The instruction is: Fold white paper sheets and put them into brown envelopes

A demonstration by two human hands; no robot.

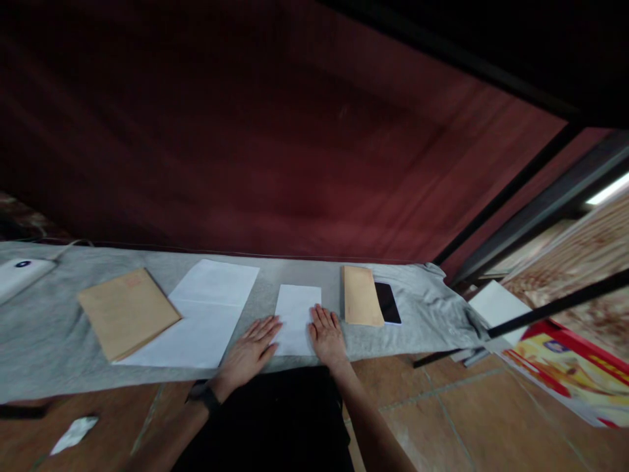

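A folded white sheet of paper point(297, 314) lies flat on the grey cloth in front of me. My left hand point(252, 347) rests with its fingers stretched out at the sheet's left edge. On the opposite side, my right hand point(327, 334) lies flat, its fingertips over the right edge of the sheet. Further left are larger white sheets point(211, 321) with a crease across them. A stack of brown envelopes point(130, 311) partly covers their left side. Right of my right hand lies another brown envelope point(362, 296), overlapping a dark phone point(388, 303).
Grey cloth point(304, 270) covers the narrow table, with a dark red curtain point(275, 144) behind it. A white device point(24, 275) with a cord sits at the far left. A colourful box point(574, 370) stands at the right, and a crumpled tissue point(75, 434) lies on the tiled floor.
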